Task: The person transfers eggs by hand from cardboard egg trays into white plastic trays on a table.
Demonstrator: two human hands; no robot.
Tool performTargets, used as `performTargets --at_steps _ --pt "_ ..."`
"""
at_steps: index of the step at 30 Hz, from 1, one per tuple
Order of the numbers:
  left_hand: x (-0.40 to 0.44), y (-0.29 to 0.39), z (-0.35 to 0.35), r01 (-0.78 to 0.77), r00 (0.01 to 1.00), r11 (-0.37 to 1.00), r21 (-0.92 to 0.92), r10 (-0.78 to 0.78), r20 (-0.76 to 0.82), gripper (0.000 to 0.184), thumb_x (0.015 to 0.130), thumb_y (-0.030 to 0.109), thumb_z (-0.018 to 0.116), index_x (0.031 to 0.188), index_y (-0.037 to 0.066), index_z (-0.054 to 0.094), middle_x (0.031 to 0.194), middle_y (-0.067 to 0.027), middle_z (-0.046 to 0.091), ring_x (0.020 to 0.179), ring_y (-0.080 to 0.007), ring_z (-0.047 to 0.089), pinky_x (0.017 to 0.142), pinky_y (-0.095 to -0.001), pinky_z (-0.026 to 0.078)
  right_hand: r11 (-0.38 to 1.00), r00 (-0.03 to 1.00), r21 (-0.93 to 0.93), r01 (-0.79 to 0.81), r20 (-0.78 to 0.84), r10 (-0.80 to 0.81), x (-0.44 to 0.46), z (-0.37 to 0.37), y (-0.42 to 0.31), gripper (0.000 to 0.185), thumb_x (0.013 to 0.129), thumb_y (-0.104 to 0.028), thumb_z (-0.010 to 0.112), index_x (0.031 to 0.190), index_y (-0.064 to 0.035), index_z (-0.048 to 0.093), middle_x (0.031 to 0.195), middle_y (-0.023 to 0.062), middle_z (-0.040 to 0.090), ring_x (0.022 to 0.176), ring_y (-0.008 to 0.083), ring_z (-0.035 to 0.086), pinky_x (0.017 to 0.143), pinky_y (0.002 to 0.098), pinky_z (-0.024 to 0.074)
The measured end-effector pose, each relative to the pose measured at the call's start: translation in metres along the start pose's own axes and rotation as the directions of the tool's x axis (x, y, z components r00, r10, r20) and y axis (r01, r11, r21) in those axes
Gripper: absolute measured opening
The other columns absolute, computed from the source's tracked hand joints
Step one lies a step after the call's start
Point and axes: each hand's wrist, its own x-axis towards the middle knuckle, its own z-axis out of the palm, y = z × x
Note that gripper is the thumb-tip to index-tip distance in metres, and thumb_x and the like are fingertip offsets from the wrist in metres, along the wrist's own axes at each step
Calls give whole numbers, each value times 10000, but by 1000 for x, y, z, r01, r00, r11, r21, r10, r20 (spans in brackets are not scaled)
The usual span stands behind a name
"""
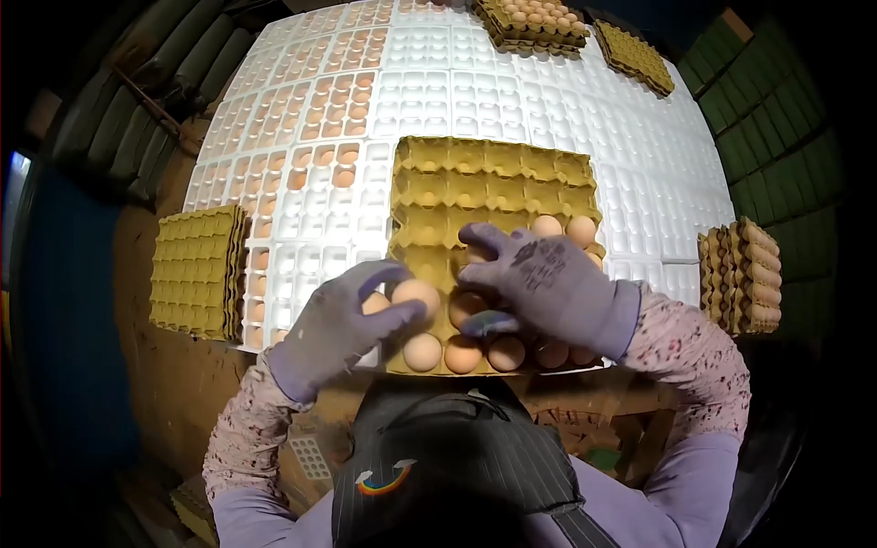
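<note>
My left hand (338, 315), in a grey-purple glove, is closed around eggs at the left side of a yellow-brown egg tray (498, 196). A pale egg (417, 298) shows between its thumb and fingers, with another partly hidden behind it. Gloved the same way, my right hand (553, 283) curls over the tray's middle with its fingers around a brown egg (467, 308); a second egg shows under its fingertips. Several eggs (464, 354) sit along the tray's near row. Two more eggs (547, 226) rest at its right edge. My right hand hides the cups beneath it.
White plastic egg trays (411, 100) cover the table, those at the left holding eggs. Stacked empty fibre trays (196, 272) stand at the left edge. Egg-filled trays (744, 274) stand at the right, and another filled stack (534, 20) at the back. Green crates (776, 119) line the right side.
</note>
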Motion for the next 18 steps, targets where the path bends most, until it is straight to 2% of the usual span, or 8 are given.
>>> performTargets --at_steps 3,5,8,11,14,15,16,18 --pt "-21 25 -17 158 987 840 -519 -157 47 467 901 225 699 1306 15 601 1170 -80 672 1011 -158 682 653 -263 550 938 997 -345 -37 -80 10 9 25 -22 317 902 -362 655 980 -58 702 1250 147 542 987 305 610 796 418 541" --pt "-32 22 -9 -96 995 994 -48 95 -21 407 910 185 684 1301 91 619 1254 -117 618 986 -201 690 700 -287 568 978 989 -209 -12 -148 -20 -2 16 -16 326 898 -359 656 993 -51 707 1295 150 533 1001 302 609 789 418 543" --pt "-51 23 26 -234 948 655 718 318 19 460 808 360 802 1194 145 674 1352 -172 532 1049 -346 639 859 -433 562 987 885 -34 158 -438 -156 -9 8 5 462 948 -461 612 1180 -65 663 1260 160 605 892 232 647 658 356 548" --pt "-52 9 42 -176 952 554 814 305 -2 490 801 403 792 1219 180 667 1314 -163 563 1050 -349 636 857 -438 555 187 890 922 -340 251 380 -25 -25 -15 643 977 -641 480 1328 -110 573 992 124 690 690 131 628 511 255 482" --pt "-54 -16 17 -213 926 757 617 358 -119 512 872 448 731 1286 166 627 1302 -157 586 1016 -323 648 775 -399 568 -201 784 884 -421 466 409 -14 -25 -30 709 997 -668 416 1354 -69 549 993 158 709 639 126 629 476 241 493" --pt "-54 -33 6 -51 996 995 -86 44 -80 561 894 486 697 1322 137 594 1314 -154 584 1011 -309 653 738 -378 570 -239 770 886 -398 464 438 -5 -24 -40 736 1007 -667 379 1345 -35 547 1016 184 709 608 133 626 455 239 498" --pt "-54 -53 -6 226 974 665 -712 -169 151 615 916 523 663 1358 108 561 1325 -150 583 1006 -296 658 702 -357 571 -275 755 886 -372 462 466 4 -24 -50 765 1017 -666 341 1337 -1 545 1039 210 709 577 139 623 433 237 503" --pt "-54 -107 -5 134 986 286 -949 -135 99 761 937 614 575 1460 82 423 1329 -147 577 998 -279 656 669 -326 565 -260 874 901 -346 411 261 16 -24 -54 773 1022 -665 316 1323 7 554 1040 197 713 560 133 617 398 224 477"
